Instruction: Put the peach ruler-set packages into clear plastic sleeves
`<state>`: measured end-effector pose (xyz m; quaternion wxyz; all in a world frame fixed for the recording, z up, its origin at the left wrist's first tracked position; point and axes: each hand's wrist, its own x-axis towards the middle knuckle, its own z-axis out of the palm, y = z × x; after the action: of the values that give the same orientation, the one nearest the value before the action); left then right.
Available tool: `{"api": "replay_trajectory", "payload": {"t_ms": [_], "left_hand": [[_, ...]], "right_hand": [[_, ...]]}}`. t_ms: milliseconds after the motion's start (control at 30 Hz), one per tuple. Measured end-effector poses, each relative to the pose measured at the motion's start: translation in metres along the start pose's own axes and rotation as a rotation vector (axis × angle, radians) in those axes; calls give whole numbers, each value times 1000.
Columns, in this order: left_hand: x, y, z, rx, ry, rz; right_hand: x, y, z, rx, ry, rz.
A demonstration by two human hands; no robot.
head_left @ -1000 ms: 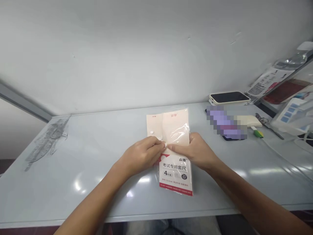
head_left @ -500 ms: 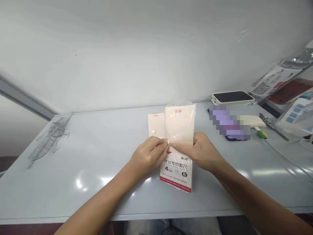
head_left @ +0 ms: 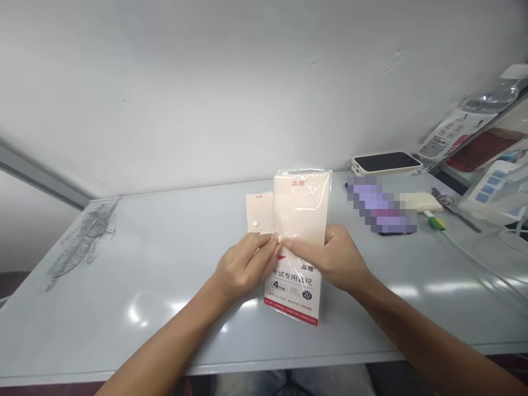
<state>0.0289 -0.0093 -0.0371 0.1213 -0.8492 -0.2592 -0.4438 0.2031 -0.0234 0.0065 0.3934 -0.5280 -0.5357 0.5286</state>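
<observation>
A clear plastic ruler-set pouch [head_left: 300, 204] with a cream card and a red-edged white label is held upright-lengthwise in front of me. My right hand [head_left: 340, 257] grips its right side, thumb across the front. My left hand [head_left: 249, 263] is closed, its fingertips pinching at the pouch's left edge near a small white snap button. Behind the left fingers a cream flap [head_left: 259, 210] sticks out to the left, with another white snap on it. What lies under the fingers is hidden.
On the right lie a phone [head_left: 386, 162], a blurred purple item [head_left: 377, 206], a cream charger [head_left: 429, 202] with a cable and a pair of scissors [head_left: 457, 212]. Further right a plastic bottle [head_left: 460, 124] leans. A sketched drawing [head_left: 84, 239] marks the table's left end.
The view has shifted slightly, so the things on the right appear a little further left. Both hands keep their hold on the pouch, with hardly any change in grip.
</observation>
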Motion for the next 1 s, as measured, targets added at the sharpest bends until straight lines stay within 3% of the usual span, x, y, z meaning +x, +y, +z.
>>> {"api": "replay_trajectory", "payload": {"t_ms": [233,467,1000], "left_hand": [[1,0,-1,30,58,35],[5,0,-1,76,97,89],[10,0,-5,127,30,160]], "right_hand": [[-4,0,-1,50,-73,-83],[-2,1,-1,134,-67,-30],[-2,-2,5,24,85,72]]}}
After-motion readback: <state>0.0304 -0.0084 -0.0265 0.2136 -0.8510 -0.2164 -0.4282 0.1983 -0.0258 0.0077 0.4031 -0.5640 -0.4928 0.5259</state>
